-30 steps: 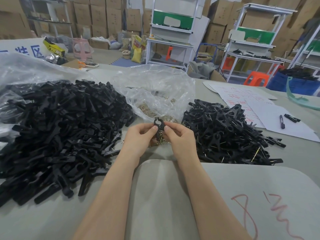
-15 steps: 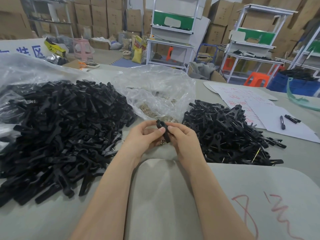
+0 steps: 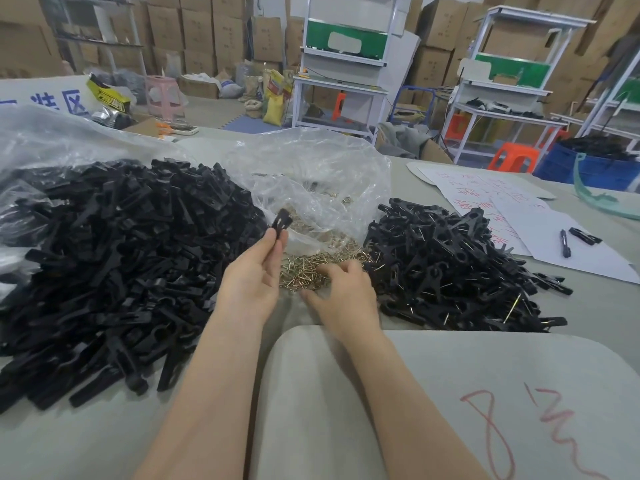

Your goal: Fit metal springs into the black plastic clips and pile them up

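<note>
on the table [image 3: 104,438] the spring heap [image 3: 311,268] lies at centre. the big clip pile [image 3: 121,265] is at 9 o'clock, the smaller clip pile [image 3: 457,271] at 3, the plastic bag [image 3: 322,181] at 12. paper sheets [image 3: 595,265] bearing 1 pen [image 3: 564,242] lie at 2. the right hand [image 3: 343,292] touches the heap at 5. the left hand [image 3: 252,271], at 8, holds 1 clip [image 3: 281,221].

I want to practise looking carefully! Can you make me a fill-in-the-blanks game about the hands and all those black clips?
1. The left hand pinches one small clip made of ____ plastic.
2. The right hand reaches into a heap of golden bent springs made of ____.
3. The bigger pile of black clips lies on the person's ____ side.
4. The crumpled clear plastic bag sits ____ the bigger pile and the smaller pile of clips.
Missing words: black, metal, left, between.
</note>
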Tool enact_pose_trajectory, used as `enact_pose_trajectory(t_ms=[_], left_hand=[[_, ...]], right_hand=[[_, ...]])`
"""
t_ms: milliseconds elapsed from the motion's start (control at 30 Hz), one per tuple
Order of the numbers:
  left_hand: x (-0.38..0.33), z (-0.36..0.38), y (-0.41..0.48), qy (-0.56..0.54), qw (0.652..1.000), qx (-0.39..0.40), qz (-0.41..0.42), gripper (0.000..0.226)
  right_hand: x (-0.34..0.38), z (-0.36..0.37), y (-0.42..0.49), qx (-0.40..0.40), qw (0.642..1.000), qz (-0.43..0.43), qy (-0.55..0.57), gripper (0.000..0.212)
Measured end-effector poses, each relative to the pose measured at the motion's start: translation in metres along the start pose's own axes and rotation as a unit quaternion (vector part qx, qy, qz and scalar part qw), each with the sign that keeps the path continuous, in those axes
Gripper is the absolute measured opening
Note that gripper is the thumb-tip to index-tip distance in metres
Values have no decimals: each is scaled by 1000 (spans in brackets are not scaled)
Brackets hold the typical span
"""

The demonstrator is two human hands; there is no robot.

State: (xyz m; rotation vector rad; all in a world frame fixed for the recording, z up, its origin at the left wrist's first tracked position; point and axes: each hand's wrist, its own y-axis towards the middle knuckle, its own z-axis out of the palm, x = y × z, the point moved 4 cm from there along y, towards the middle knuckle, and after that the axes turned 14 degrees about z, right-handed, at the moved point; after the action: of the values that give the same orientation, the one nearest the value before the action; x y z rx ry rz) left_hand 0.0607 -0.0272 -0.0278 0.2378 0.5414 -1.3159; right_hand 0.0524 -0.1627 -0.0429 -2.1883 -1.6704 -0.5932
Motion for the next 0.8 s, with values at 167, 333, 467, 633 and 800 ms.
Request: enact_pose_trajectory(t_ms=[167, 333, 467, 633, 800], left_hand=[[2, 2, -3, -13, 1000, -10, -20, 9], [4, -2, -3, 29, 999, -6, -30, 9], [7, -2, -3, 52, 998, -1, -23, 9], [10, 2, -4, 28, 999, 16, -38, 8], [12, 9, -7, 177, 979, 97, 29, 17]], right_hand=[[5, 4, -1, -44, 999, -20, 1, 37], [2, 1, -1, -42, 993, -29, 107, 17], [-1, -10, 1, -47, 962, -17, 269, 15], [-15, -17, 14, 17, 873, 69, 483, 12], [-15, -24, 13, 55, 796, 91, 596, 9]])
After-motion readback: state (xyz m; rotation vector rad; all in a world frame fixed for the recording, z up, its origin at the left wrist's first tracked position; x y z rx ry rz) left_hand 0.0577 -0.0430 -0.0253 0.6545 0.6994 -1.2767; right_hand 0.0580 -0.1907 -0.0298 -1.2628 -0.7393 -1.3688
